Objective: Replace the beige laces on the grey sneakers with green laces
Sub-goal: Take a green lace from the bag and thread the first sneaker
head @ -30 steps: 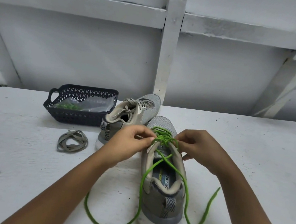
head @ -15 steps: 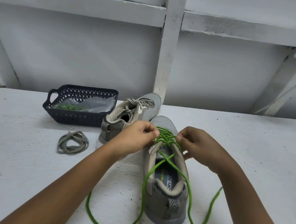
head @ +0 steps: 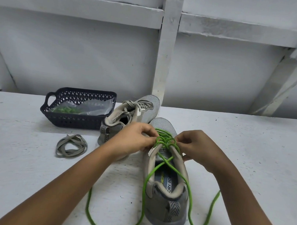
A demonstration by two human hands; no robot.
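**Head view.** The near sneaker [head: 167, 202] stands upright on the white counter [head: 19, 170], heel toward the viewer. The green lace [head: 165, 140] is crossed through its eyelets up to the top of the tongue.

The left hand [head: 136, 137] and right hand [head: 196, 146] meet over the upper eyelets, one on each side. The fingers [head: 149, 131] of both are curled and pinch the green lace where it bunches there. The fingertips hide which eyelet is being worked.

Two long free ends run back over the collar, cross once, and trail onto the counter on either side of the heel. Just behind and to the left, the far sneaker [head: 140, 109] carries its beige lace. A loose beige lace [head: 71, 145] lies coiled on the counter further left, apart from both shoes. Beyond it, a dark perforated basket [head: 73, 120] holds a clear plastic bag [head: 94, 105] with something green inside, probably the second green lace.

**Handling, as judged.** The green lace is a light, round, limp cord. It will not push through an eyelet unless it is held close behind its tip, and its long tails may tangle or catch under the sole. The sneaker is light and soft-sided, so it is likely to slide or tip when the lace is pulled. Steadying it at the eyelet row suits it best.
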